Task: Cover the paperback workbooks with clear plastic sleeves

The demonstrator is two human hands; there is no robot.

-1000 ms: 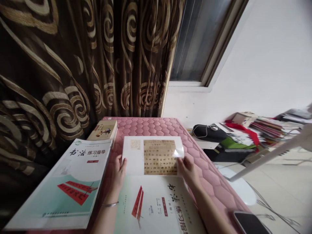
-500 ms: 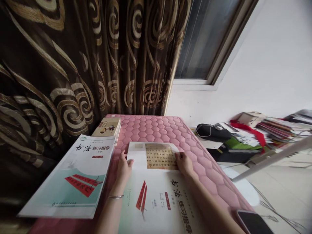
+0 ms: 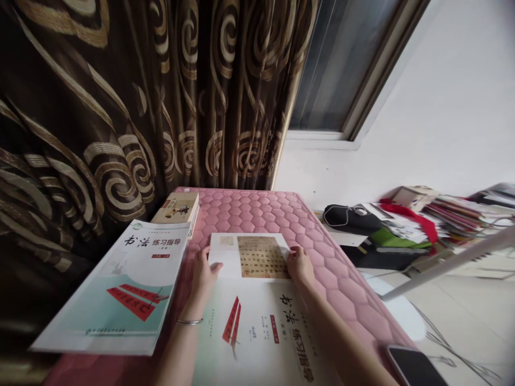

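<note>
Curtain, dark brown w/ gold swirls [image 3: 96, 107], hangs far L. Next to it, white-and-teal calligraphy workbook [image 3: 120, 284] lies on pink quilted mattress [image 3: 257, 209], w/ small beige book [image 3: 176, 209] just above it. L hand [image 3: 205, 279], silver bangle [image 3: 189, 321] on wrist, open, fingers on L edge of printed calligraphy sheet [image 3: 249, 256]; can't tell if pinching. Sheet sits mid-mattress, lower edge meeting 2nd white workbook [image 3: 257, 332]. R hand [image 3: 300, 266] on sheet's R edge, fingers slightly curled, grip unclear. Far R: black phone [image 3: 412, 367] at mattress corner, black bag [image 3: 350, 217] and messy book pile [image 3: 450, 206] beyond.
</note>
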